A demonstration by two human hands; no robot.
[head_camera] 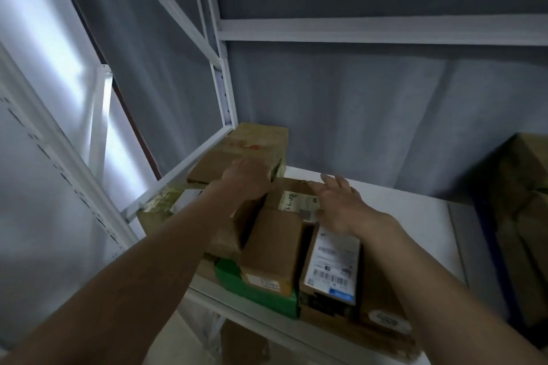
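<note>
Several cardboard parcels sit packed together on a white shelf (415, 216). My left hand (247, 176) rests palm down on a flat brown box (207, 169) at the back left, its fingertips hidden over the far edge. My right hand (341, 201) hovers with fingers spread over a labelled parcel (296, 200) in the middle. In front lie a plain brown box (272, 249), a green box (237, 281) under it, and a box with a white shipping label (333, 264). A taller taped box (261, 139) stands at the back corner.
White metal shelf uprights (224, 92) and a crossbeam (385, 31) frame the bay, with grey fabric behind. A large taped carton (522, 216) stands at the right end of the shelf. Another box (240, 341) shows on the level below.
</note>
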